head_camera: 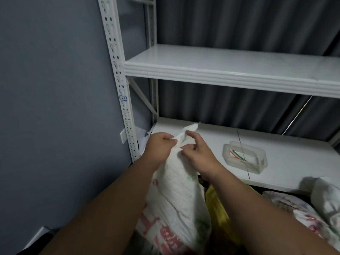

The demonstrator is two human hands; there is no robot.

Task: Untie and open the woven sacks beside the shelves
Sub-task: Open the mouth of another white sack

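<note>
At the gathered neck of the woven sack [176, 190], pinched by both hands. Left hand [160, 146] clenched round the bunched mouth just below the twisted tail [189, 130], probably to keep the neck from turning while the knot gets worked. Right hand [196, 153] just beside it, thumb and forefinger curled onto the fabric at the tie, other fingers bent loosely; whether a cord or only cloth was caught between them, impossible to tell. Below the hands, the sack standing upright and full, leaning between the forearms, printed in red and green, not yet opened. Just right of the right wrist, something yellow [219, 214] tucked against the sack. Farther right and lower, a second printed sack [294, 212] lying on its side, with a crumpled white bundle [327, 199] at the edge. Beyond the right hand, a clear plastic tub [244, 157] holding thin coloured strips, set on the lower shelf [294, 162] within easy reach. Above the hands, a bare white shelf board [220, 67]; left of the left hand, the perforated upright [119, 80] against the grey wall [55, 107].
</note>
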